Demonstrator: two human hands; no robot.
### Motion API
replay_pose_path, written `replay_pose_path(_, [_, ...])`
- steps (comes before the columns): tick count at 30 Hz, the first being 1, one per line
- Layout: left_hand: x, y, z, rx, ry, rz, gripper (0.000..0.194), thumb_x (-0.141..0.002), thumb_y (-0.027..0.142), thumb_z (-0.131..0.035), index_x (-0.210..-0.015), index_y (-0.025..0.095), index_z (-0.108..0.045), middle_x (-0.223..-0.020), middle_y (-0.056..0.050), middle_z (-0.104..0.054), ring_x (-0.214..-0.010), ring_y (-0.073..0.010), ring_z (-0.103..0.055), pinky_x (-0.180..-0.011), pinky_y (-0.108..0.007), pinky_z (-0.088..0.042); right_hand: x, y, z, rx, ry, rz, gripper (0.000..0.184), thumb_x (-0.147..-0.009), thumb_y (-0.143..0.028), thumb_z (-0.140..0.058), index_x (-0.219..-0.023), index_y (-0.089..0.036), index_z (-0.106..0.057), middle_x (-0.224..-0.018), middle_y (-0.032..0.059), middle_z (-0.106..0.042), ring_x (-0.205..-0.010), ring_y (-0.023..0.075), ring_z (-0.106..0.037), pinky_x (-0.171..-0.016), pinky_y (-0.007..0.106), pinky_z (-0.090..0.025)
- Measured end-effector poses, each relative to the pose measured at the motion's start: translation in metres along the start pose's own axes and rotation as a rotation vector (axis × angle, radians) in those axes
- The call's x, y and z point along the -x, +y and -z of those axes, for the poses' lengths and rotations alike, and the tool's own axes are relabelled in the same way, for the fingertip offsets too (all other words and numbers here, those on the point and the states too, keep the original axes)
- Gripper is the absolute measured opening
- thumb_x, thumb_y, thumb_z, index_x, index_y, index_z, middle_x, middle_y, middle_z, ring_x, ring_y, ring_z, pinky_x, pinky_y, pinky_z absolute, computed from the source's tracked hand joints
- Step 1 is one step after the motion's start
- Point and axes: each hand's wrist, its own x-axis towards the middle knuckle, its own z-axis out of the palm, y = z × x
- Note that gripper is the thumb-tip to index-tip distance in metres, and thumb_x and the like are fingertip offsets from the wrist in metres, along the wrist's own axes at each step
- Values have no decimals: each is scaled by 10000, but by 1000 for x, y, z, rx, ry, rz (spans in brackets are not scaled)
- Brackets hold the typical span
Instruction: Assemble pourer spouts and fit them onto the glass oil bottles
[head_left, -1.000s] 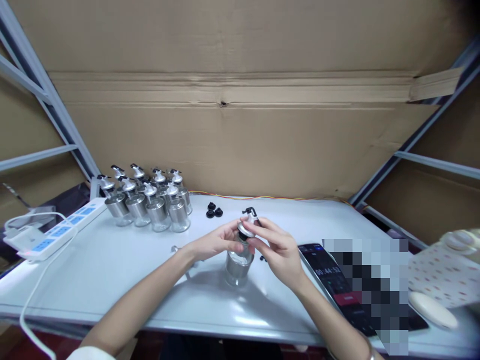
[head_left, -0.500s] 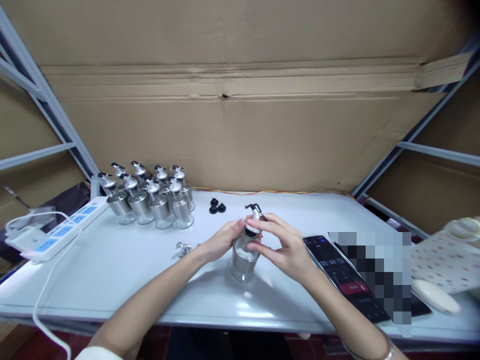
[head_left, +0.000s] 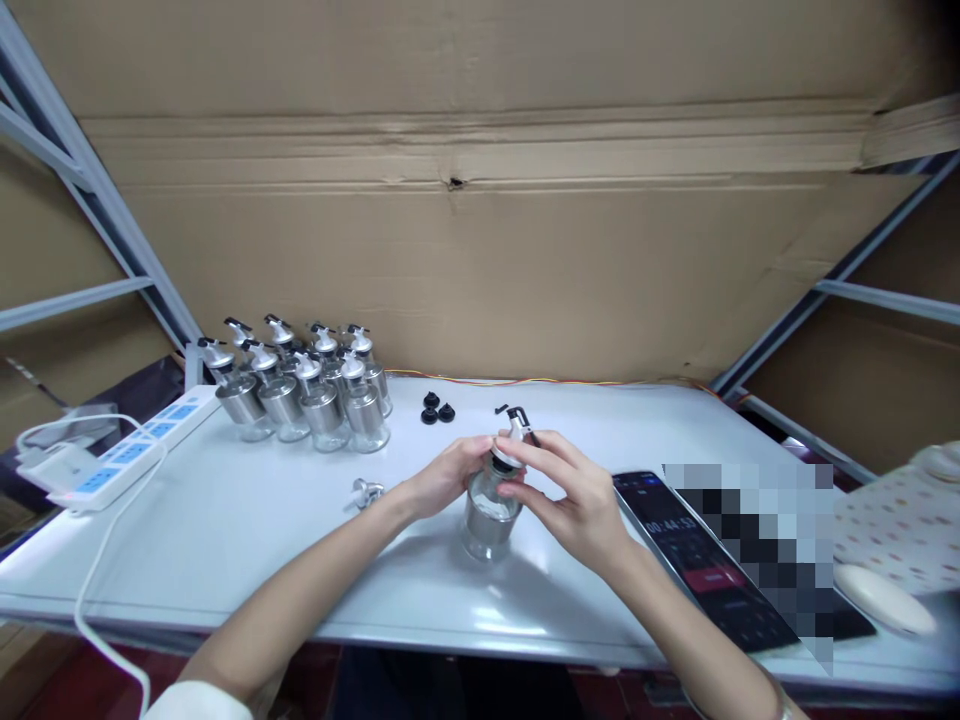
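A small glass bottle with a steel sleeve (head_left: 489,520) stands on the white table (head_left: 247,540) in front of me. My left hand (head_left: 444,478) grips its neck from the left, fingers curled round it. My right hand (head_left: 571,492) pinches the metal spout cap (head_left: 511,440) on top of the bottle, fingers closed on its rim. The cap's black lever sticks up above my fingers.
Several finished bottles with spout caps (head_left: 300,395) stand grouped at the back left. Two black stoppers (head_left: 438,408) and a loose metal cap (head_left: 366,490) lie nearby. A power strip (head_left: 120,455) sits at the left edge, a phone showing a timer (head_left: 694,550) on the right.
My hands stay on the bottle and cap; my right fingers have shifted slightly round the cap. The view has drifted a little.
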Motion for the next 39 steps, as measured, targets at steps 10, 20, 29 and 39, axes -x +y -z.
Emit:
replay_pose_path(10, [-1,-3,2,-39,48,18,540,-610,634,-693,-781,122,-670,-745,-40,-636,-698,-137,-548,-662,-239,-384,9,-2,-6,93,39,99,334,-870,-128,-556,-1167,-264,-624,-1080,93,-659,-943,193,-668,-769,303,-586])
replay_pose_path(20, [-1,-7,-4,-86,-17,-69,394,-767,513,-563,-748,129,-652,-700,-48,-628,-705,-165,-574,-690,-279,-425,20,-3,-19,13,94,26,444,-818,-107,-618,-1225,-281,-579,-1158,98,-628,-1019,225,-650,-816,342,-588])
replay_pose_path(29, [0,-6,-5,-100,54,-90,426,-713,538,-638,-748,114,-661,-758,-68,-660,-730,-165,-577,-741,-296,-440,16,-14,-26,-27,231,-11,378,-810,-15,-570,-1088,-263,-638,-1031,76,-646,-966,202,-653,-799,331,-577])
replay_pose_path(39, [18,24,27,-716,526,-605,356,-884,484,-467,-837,227,-709,-792,-84,-695,-787,-232,-648,-714,-406,-533,18,-6,-21,54,225,-50,337,-841,-59,-542,-1100,-256,-633,-988,72,-672,-950,215,-666,-731,338,-594])
